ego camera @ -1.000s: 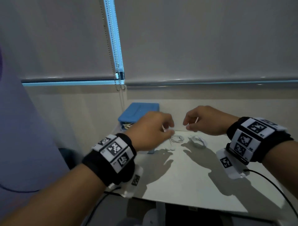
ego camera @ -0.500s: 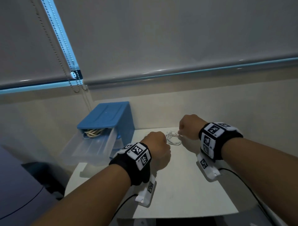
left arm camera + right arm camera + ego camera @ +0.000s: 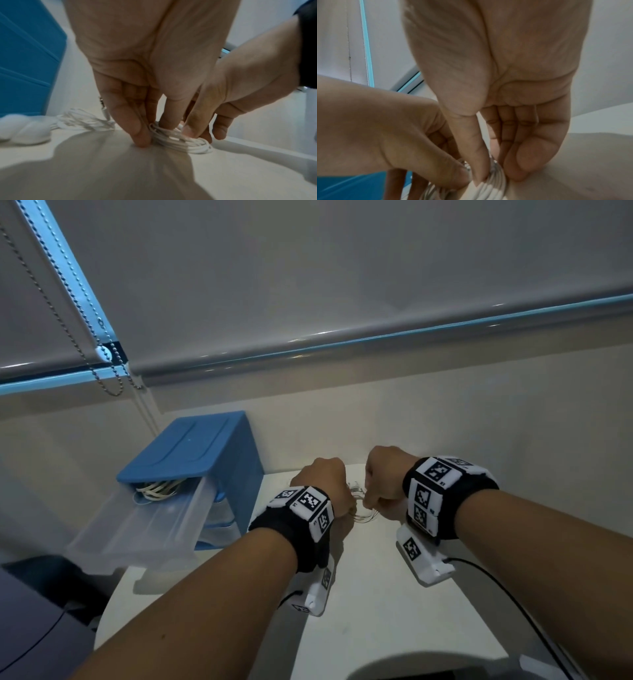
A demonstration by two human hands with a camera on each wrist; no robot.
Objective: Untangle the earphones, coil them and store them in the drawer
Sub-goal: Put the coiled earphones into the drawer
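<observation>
A coil of white earphones (image 3: 181, 142) lies on the white table (image 3: 376, 611) near its back edge. My left hand (image 3: 154, 129) pinches its left side between curled fingers. My right hand (image 3: 498, 178) pinches the same earphone coil (image 3: 489, 189) between thumb and fingers from the right. In the head view my left hand (image 3: 325, 484) and right hand (image 3: 383, 481) are knuckles-up, close together, with only a few loops of the earphones (image 3: 361, 510) showing between them. The blue drawer unit (image 3: 191, 446) stands at the left, its top clear drawer (image 3: 137, 535) pulled out.
A second bundle of white earphone cable (image 3: 82, 120) with a metal jack plug (image 3: 103, 106) lies just left of my left hand. A blurred white lump (image 3: 22, 129) sits by the blue unit. Pale bands or cords (image 3: 157, 491) lie in the open drawer. The wall runs close behind the table.
Both hands have dropped from above the table onto the earphone coil and drawn close together. The head view has swung, so the drawer unit now sits further left.
</observation>
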